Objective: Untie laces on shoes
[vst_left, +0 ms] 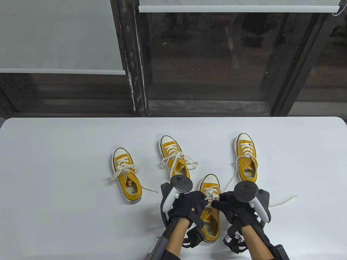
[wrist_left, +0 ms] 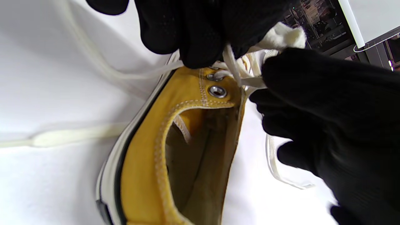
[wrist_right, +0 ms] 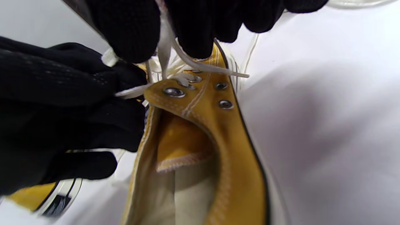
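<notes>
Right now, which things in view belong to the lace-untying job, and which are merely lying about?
Job:
- near shoe, its lace pinched by left hand and right hand
- three other yellow shoes: far-left, middle, right

Lying about:
- white table
- roller blinds and window behind

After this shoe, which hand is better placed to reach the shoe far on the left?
Probably the left hand: the leftmost shoe lies on its side of the table, while the right hand would have to cross over.

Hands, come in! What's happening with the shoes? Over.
Left hand and right hand both pinching lace on nearest shoe. Knot not out. Nothing blocking.
</notes>
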`<state>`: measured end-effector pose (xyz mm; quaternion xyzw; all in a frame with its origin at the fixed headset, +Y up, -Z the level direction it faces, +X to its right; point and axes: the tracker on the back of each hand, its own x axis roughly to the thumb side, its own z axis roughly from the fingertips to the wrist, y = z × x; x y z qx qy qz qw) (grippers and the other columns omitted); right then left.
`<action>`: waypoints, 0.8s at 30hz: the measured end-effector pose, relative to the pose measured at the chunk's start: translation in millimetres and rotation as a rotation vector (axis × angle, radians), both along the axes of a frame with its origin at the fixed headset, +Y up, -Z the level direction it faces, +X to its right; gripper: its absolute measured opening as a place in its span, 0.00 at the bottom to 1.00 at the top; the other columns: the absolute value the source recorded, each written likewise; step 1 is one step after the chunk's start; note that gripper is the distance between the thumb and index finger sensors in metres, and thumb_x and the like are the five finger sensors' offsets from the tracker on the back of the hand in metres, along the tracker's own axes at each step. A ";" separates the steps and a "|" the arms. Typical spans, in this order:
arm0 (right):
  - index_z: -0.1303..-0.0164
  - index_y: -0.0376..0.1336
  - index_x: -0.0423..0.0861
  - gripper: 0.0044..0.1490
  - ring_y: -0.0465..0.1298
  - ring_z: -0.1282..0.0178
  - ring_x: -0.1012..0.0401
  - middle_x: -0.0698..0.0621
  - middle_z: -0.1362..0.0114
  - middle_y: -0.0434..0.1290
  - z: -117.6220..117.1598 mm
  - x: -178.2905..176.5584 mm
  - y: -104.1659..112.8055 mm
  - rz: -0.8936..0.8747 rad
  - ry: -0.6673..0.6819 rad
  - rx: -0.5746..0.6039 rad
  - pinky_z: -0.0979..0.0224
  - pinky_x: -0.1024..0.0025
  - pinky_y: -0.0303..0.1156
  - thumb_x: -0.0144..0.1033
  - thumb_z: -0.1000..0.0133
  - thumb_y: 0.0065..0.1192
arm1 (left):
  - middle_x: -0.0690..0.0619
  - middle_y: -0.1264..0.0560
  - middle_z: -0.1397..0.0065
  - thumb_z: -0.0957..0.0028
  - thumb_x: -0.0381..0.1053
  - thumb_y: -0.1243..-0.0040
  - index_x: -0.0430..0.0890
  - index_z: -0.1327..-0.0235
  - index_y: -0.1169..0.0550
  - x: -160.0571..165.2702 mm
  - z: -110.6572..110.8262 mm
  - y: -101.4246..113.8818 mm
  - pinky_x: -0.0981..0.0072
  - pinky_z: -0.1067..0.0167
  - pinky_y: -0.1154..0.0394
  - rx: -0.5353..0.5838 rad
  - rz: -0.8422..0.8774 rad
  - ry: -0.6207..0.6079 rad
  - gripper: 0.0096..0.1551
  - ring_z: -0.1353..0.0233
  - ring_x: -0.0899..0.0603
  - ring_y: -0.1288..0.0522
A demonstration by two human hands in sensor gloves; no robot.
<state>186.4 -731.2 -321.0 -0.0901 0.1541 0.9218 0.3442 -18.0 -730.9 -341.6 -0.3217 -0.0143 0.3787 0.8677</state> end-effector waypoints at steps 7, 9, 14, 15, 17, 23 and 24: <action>0.34 0.68 0.43 0.22 0.57 0.18 0.42 0.45 0.19 0.59 -1.6 -1.3 -0.4 -0.097 0.066 -0.023 0.22 0.36 0.51 0.37 0.34 0.55 | 0.51 0.27 0.27 0.34 0.47 0.47 0.52 0.30 0.26 1.2 0.1 0.2 0.31 0.23 0.47 -0.004 0.014 -0.007 0.20 0.20 0.40 0.35; 0.34 0.67 0.43 0.22 0.57 0.18 0.42 0.44 0.19 0.59 -1.6 -1.5 0.0 -0.098 0.075 -0.027 0.22 0.36 0.51 0.34 0.35 0.53 | 0.50 0.30 0.23 0.35 0.44 0.45 0.53 0.28 0.28 2.8 0.1 1.2 0.30 0.23 0.48 -0.003 0.035 -0.040 0.21 0.18 0.39 0.38; 0.34 0.68 0.42 0.23 0.55 0.17 0.40 0.44 0.20 0.59 -3.3 -2.5 -0.2 -0.131 0.134 -0.035 0.22 0.35 0.50 0.34 0.35 0.52 | 0.51 0.32 0.21 0.38 0.56 0.36 0.51 0.19 0.37 9.7 1.2 4.5 0.29 0.22 0.51 -0.006 0.110 -0.105 0.37 0.15 0.39 0.41; 0.33 0.67 0.42 0.23 0.54 0.16 0.40 0.44 0.20 0.59 -4.2 -1.8 -0.5 -0.136 0.161 -0.037 0.22 0.36 0.50 0.34 0.35 0.53 | 0.54 0.29 0.25 0.35 0.56 0.41 0.54 0.22 0.34 8.7 1.4 4.9 0.31 0.21 0.50 0.012 0.070 -0.081 0.29 0.16 0.43 0.38; 0.33 0.68 0.42 0.23 0.53 0.16 0.40 0.45 0.20 0.60 -6.4 0.2 0.3 -0.156 0.240 -0.033 0.21 0.36 0.50 0.34 0.36 0.55 | 0.59 0.26 0.31 0.33 0.57 0.47 0.58 0.26 0.31 5.8 0.2 2.1 0.33 0.20 0.48 0.038 0.013 -0.052 0.23 0.19 0.48 0.34; 0.26 0.65 0.47 0.25 0.52 0.16 0.38 0.43 0.18 0.57 -6.2 3.8 4.8 -0.110 0.196 -0.028 0.22 0.34 0.49 0.29 0.35 0.52 | 0.55 0.26 0.32 0.31 0.54 0.50 0.55 0.26 0.32 -1.4 -1.7 -6.3 0.31 0.21 0.50 -0.041 0.124 -0.009 0.21 0.19 0.46 0.35; 0.25 0.63 0.47 0.26 0.52 0.17 0.38 0.42 0.18 0.57 -5.9 4.4 7.0 -0.085 0.194 -0.013 0.22 0.35 0.49 0.28 0.35 0.52 | 0.56 0.26 0.33 0.31 0.54 0.50 0.55 0.26 0.31 -1.7 -1.8 -6.3 0.31 0.21 0.49 -0.040 0.123 -0.005 0.21 0.20 0.46 0.35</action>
